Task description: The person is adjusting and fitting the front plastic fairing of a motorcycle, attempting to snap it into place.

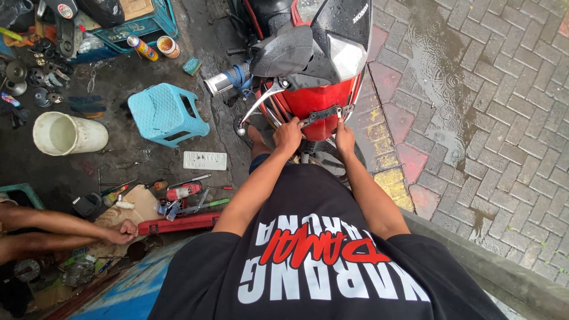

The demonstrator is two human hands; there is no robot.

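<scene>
Red-and-black motorcycle front fairing with glossy plastic panels [320, 98] stands nose-on to the person, at the edge of the wet brick paving [486, 101]. Across its lower front runs a dark metal bracket strip [323, 112] — the part in hand.

Left hand [288, 133] rests on the left end of the bracket, fingers curled onto it; grip looks closed on the strip, though the fingertips are hidden. Right hand [344, 135] holds a small silver wrench [339, 112] upright at the bracket's right end, fingers closed around its shaft.

Risk, as judged: paving and metal are wet, puddle rippling with rain, so the wrench could slip off the fastener and round it, or knuckles could strike the fairing edge. A loosened bolt could drop out of sight behind the black front tyre [332, 157].

Around, largest first: light-blue plastic stool [167, 114] to the left, white plastic bucket lying on its side [68, 133], long red metal tool tray [178, 223], white rectangular plate [205, 160] on the dark floor, scattered screwdrivers. Another person's hand [125, 231] rests near the tray — well apart. The silver brake lever [261, 102] juts just beside the left hand and crowds its reach.
</scene>
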